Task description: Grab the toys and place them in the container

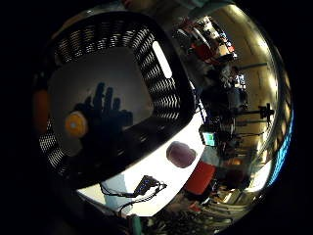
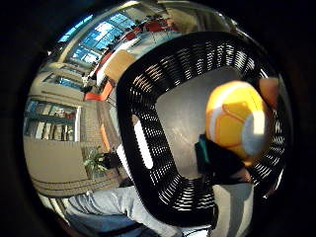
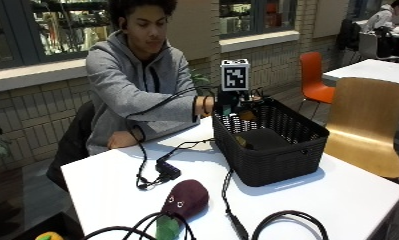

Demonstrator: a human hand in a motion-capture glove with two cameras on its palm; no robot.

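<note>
Currently, I am seeing the gloved right hand (image 3: 233,106) positioned above the near-left rim of the black container (image 3: 279,155), but the marker cube is covering most of it in the outside view, so finger detail is hard to resolve there. In the thumb-side palm view, a rounded yellow-and-white toy (image 2: 237,121) with panel-like seams is filling the space close to the palm, and a fingertip is showing beside it; I am reading this as the hand holding the toy, fingers curled round it. From the outside view only a small orange-brown patch of the toy is showing under the hand.

The container is a rectangular basket with slotted, woven-look plastic walls and a slot handle in one wall. It is standing toward the far right of the white table (image 3: 119,180). In the little-finger-side palm view, the hand's shadow with spread fingers is falling on the container's pale floor, beside a small round orange-yellow object (image 1: 76,124) that I cannot identify.

A soft purple aubergine-shaped toy (image 3: 184,199) with two small eyes and a green leafy end is lying near the table's front edge, partly crossed by black cables. A yellow-green item at the front left corner is cut off. No legible writing is showing anywhere.
</note>
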